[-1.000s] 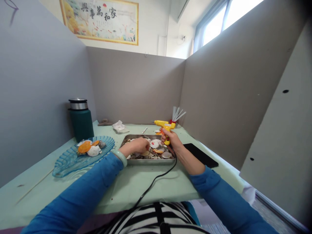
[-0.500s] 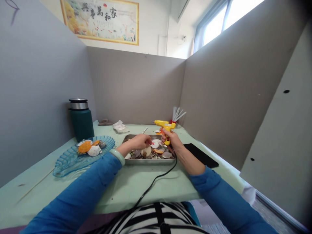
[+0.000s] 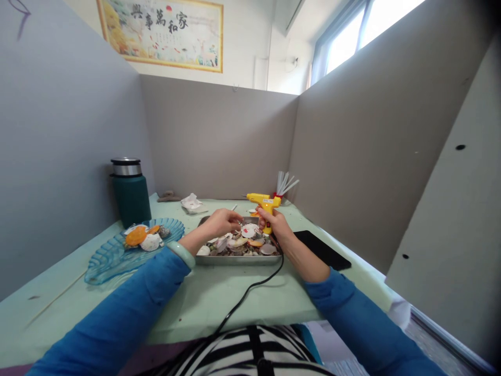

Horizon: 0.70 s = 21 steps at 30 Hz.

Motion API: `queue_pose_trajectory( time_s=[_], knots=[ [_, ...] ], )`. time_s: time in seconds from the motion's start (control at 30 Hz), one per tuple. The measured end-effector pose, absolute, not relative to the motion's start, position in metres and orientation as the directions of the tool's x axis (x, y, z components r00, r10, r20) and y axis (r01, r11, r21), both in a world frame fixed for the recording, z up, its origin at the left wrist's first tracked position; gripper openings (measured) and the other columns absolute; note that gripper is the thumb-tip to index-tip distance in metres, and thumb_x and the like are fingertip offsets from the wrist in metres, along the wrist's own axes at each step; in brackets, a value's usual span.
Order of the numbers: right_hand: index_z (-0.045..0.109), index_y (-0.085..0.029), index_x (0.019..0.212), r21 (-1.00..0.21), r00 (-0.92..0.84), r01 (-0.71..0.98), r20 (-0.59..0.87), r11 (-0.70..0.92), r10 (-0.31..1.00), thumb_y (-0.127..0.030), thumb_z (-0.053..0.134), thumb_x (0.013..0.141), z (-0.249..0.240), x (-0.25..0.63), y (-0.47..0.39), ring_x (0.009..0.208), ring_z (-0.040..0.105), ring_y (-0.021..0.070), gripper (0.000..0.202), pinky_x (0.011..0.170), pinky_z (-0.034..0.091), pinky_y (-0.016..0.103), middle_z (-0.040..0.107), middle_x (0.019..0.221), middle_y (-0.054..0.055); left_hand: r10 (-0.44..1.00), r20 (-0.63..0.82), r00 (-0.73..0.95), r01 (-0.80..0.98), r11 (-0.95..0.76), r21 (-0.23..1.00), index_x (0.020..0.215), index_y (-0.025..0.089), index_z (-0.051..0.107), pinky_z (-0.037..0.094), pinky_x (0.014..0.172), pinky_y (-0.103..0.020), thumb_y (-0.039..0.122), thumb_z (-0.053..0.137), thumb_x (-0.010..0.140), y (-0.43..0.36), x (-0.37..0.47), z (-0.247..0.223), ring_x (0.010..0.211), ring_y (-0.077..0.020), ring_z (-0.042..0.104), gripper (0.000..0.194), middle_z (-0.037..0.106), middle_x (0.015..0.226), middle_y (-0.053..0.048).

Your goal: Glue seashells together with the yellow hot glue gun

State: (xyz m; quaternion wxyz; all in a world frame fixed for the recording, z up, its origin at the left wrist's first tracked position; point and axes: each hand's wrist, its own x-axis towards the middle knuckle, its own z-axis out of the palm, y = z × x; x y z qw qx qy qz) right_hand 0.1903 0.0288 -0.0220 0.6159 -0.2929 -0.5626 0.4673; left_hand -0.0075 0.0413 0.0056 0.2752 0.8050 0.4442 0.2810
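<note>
My right hand [image 3: 273,221] is wrapped round the handle of a yellow hot glue gun [image 3: 266,203], its nozzle pointing left. My left hand [image 3: 224,221] hovers over the left part of a metal tray [image 3: 238,260], fingers loosely spread, with nothing visible in them. Many seashells fill the tray; a white shell [image 3: 249,231] with red marks lies between my hands, and a flat pale shell [image 3: 268,249] rests at the right. A black cord [image 3: 250,286] runs from the glue gun's handle down over the table edge.
At the left, a blue glass dish [image 3: 105,261] carries orange and white shells. Behind it stands a green bottle [image 3: 132,201]. A black flat pad [image 3: 323,249] lies right of the tray. Glue sticks [image 3: 285,183] stand at the back, and crumpled tissue [image 3: 191,203] lies back left. Grey partitions [image 3: 219,138] surround the table.
My left hand has risen and shifted slightly left, its fingers opening from a pinch, with shells beneath it in a different arrangement. The glue gun has barely moved.
</note>
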Motion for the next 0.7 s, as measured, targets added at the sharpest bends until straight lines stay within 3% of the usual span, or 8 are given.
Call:
queue_pose_trajectory(
  time_s=[0.1,0.23,0.5,0.7],
  knots=[
    [0.057,-0.017,0.084,-0.884,-0.055,-0.143,0.456,0.445,0.888,-0.043,0.067,0.072,-0.019,0.189,0.023,0.047,0.046,0.0086,0.03,0.048,0.04,0.022,0.052,0.052,-0.004,0.876,0.15,0.458,0.362,-0.338,0.869,0.099,0.011,0.062,0.047,0.062,-0.026,0.028,0.067,0.067,0.029,-0.007,0.006,0.064,-0.013,0.061,0.036,0.07,0.082,-0.009],
    [0.057,-0.016,0.086,-0.872,-0.093,-0.078,0.489,0.483,0.867,-0.041,0.066,0.072,-0.014,0.185,0.014,0.048,0.045,0.0084,0.03,0.049,0.038,0.021,0.052,0.052,-0.005,0.861,0.102,0.498,0.172,-0.214,0.962,0.094,0.01,0.063,0.049,0.069,-0.027,0.034,0.069,0.068,0.013,-0.006,0.006,0.063,-0.0093,0.058,0.036,0.068,0.088,-0.01],
    [0.058,-0.017,0.088,-0.893,-0.22,-0.071,0.449,0.445,0.866,-0.04,0.066,0.071,-0.013,0.182,0.011,0.049,0.048,0.0089,0.03,0.048,0.037,0.021,0.054,0.054,-0.004,0.855,0.085,0.512,0.129,-0.175,0.976,0.084,0.011,0.058,0.048,0.066,-0.026,0.033,0.069,0.07,0.005,0.002,0.003,0.06,-0.0084,0.058,0.029,0.068,0.084,-0.008],
    [0.059,-0.016,0.074,-0.9,-0.249,-0.038,0.429,0.434,0.868,-0.035,0.068,0.069,-0.012,0.181,0.006,0.05,0.049,0.009,0.021,0.047,0.038,0.021,0.056,0.055,-0.002,0.857,0.164,0.488,0.105,-0.244,0.964,0.083,0.011,0.058,0.045,0.061,-0.023,0.03,0.066,0.072,0.0,0.008,0.003,0.058,-0.0076,0.056,0.024,0.067,0.08,-0.006]
  ],
)
